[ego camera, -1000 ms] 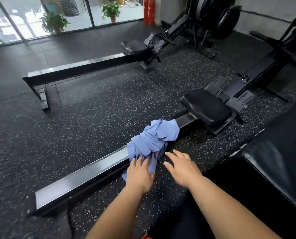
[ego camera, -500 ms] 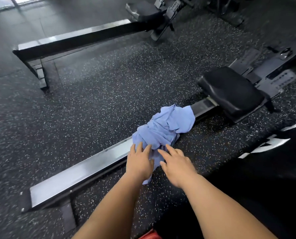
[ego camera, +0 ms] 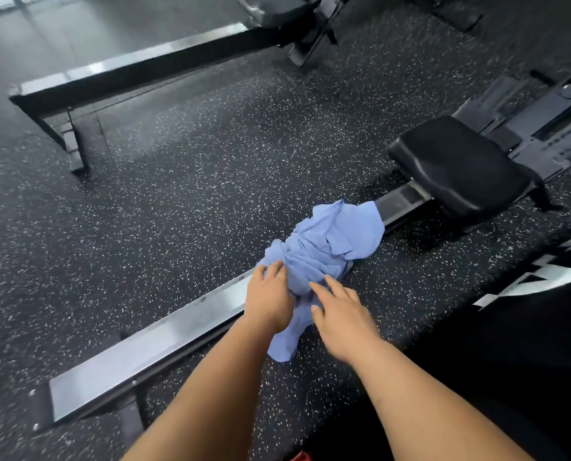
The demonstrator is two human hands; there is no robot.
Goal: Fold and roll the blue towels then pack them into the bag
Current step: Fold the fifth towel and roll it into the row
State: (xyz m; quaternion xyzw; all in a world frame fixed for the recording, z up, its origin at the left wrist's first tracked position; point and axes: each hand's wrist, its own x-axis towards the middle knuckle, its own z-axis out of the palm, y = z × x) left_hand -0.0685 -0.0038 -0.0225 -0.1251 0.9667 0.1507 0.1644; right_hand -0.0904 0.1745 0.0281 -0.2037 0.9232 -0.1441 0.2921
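**Head view: both my hands open on a crumpled blue towel**

At 6 o'clock, on the bottom edge, a scrap of something red (ego camera: pixel 299 456) shows; I cannot tell what it is. My two bare forearms run up from there. My left hand (ego camera: pixel 269 304) lies palm down on the near-left part of the blue towel (ego camera: pixel 324 247), fingers loosely straight, gripping nothing. My right hand (ego camera: pixel 340 314), just beside it at its 3 o'clock, is spread wide. Its fingertips (ego camera: pixel 317 287) touch the cloth and pinch nothing.

The towel is a crumpled heap draped across the metal rail (ego camera: pixel 164 341) of a rowing machine. One corner hangs toward the speckled rubber floor (ego camera: pixel 194 194) between my wrists. Along the rail toward 2 o'clock sits the black padded seat (ego camera: pixel 460 164), apart from the towel. At 3 o'clock lies a black surface with white markings (ego camera: pixel 527 284). Far off, at 11 o'clock, a second rowing machine's rail (ego camera: pixel 137 64) crosses the floor.
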